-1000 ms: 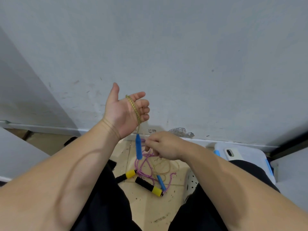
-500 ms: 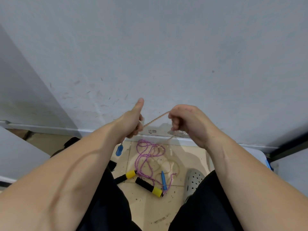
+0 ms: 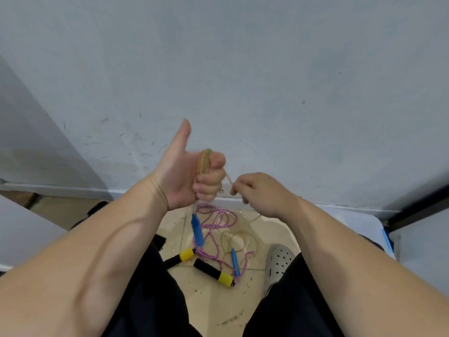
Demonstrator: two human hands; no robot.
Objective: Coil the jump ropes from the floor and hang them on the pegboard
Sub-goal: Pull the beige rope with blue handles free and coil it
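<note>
A tan jump rope is wound in a couple of turns around my left hand, whose fingers curl round it with the thumb up. One blue handle dangles below that hand. My right hand pinches the same rope just to the right, and the slack runs down to the floor, where the other blue handle lies. A pink jump rope with black and yellow handles lies tangled on the floor between my legs.
A grey-white wall stands right in front, with a white skirting at its foot. A grey perforated clog is on my right foot. A pale blue-edged box sits at the right. No pegboard is in view.
My left hand has turned palm towards me and risen, with more rope wound on it. The blue handle swung back under it. My right hand dropped lower, still pinching the rope.
</note>
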